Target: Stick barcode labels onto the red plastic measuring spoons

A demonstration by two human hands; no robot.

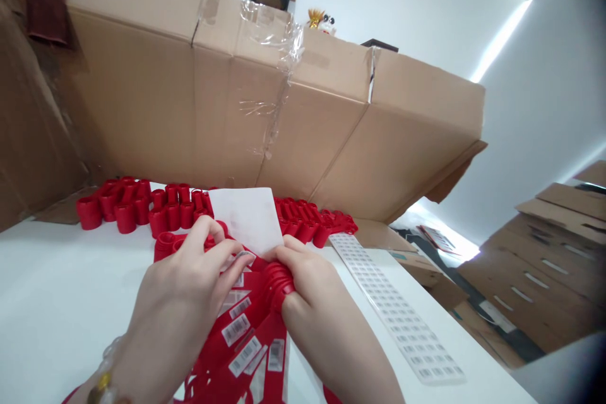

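Observation:
My right hand [310,274] is closed around a stack of folded red straps [278,284], whose ends fan out below. Several of these ends carry white barcode labels [235,329]. A blank-looking white sheet [246,218] stands up behind the straps, its lower corner at my right thumb. My left hand [189,281] has thumb and forefinger pinched together over the straps, on what looks like a small white label [245,254]. The fingertips partly cover it.
Rows of rolled red straps [125,208] stand along the back of the white table [57,297]. A long sheet of barcode labels [398,309] lies to the right. Behind rises a taped cardboard wall [227,101]. Stacked cardboard boxes [534,265] stand at the far right.

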